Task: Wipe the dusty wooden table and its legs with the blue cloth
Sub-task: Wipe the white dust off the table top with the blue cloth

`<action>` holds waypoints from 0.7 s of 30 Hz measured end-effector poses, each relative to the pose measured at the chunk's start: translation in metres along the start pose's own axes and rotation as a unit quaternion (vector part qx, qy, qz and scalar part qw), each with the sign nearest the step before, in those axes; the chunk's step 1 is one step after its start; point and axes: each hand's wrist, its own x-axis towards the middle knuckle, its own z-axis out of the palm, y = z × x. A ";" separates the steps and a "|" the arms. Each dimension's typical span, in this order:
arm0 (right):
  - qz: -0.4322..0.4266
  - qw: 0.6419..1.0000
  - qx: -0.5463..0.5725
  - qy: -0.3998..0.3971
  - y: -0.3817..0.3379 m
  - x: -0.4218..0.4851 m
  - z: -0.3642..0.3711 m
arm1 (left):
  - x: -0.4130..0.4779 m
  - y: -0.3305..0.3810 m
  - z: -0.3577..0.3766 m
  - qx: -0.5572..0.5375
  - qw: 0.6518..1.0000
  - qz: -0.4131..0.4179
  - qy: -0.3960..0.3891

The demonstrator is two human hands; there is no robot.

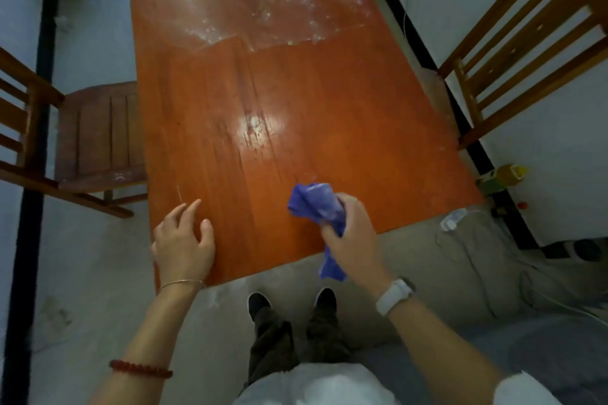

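The orange wooden table (204, 102) stretches away from me. Its far half is covered with white dust (263, 3), while the near half looks shiny and bare. My right hand (353, 233) grips the crumpled blue cloth (316, 204) just above the table's near right part, and a tail of the cloth hangs below the hand past the table edge. My left hand (184, 240) rests at the near left corner of the table with its fingers spread. The table legs are hidden under the top.
A wooden chair (95, 138) stands close against the table's left side. Another slatted chair (523, 43) stands to the right. A yellow bottle (506, 174) and white cables (454, 220) lie on the floor at the right. My shoes (260, 302) are just before the near edge.
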 end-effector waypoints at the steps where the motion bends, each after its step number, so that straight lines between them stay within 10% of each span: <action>1: 0.021 0.997 -0.039 0.060 0.015 0.017 -0.022 | 0.002 0.014 0.004 0.014 1.000 0.011 -0.019; 10: 0.308 0.877 -0.273 0.249 0.129 0.094 -0.147 | 0.023 0.109 0.059 0.095 0.986 0.084 -0.111; 17: -0.080 0.986 -0.133 -0.056 0.061 0.070 -0.039 | 0.036 0.106 0.057 0.100 0.990 0.072 -0.067; 21: 0.079 0.960 -0.201 0.179 0.100 0.137 -0.101 | 0.056 0.104 0.054 0.104 0.992 0.056 -0.047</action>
